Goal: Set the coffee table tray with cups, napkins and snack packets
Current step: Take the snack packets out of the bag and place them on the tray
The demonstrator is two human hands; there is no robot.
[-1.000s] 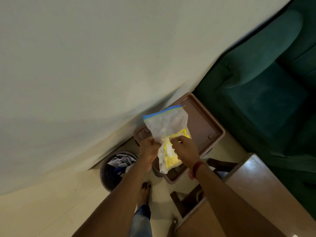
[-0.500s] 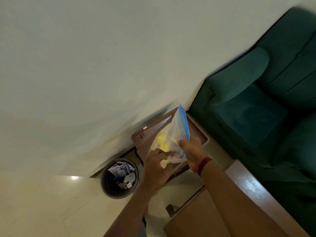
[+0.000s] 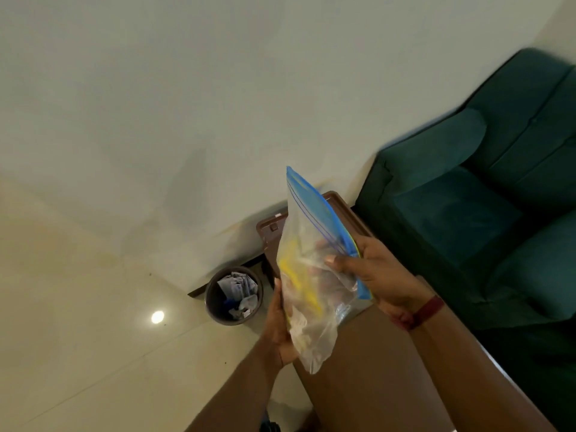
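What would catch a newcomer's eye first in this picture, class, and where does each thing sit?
First, the clear zip bag with a blue seal and yellow contents, held up mid-frame by the left hand and right hand. Next, the dark green sofa at right. Then the round bin of crumpled paper, on the floor left of the bag.

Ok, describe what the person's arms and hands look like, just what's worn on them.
Both forearms are bare, with no sleeves in view. The right hand has a dark red band around the wrist. The left hand shows no band, ring or glove on the parts visible, though the picture is somewhat blurred.
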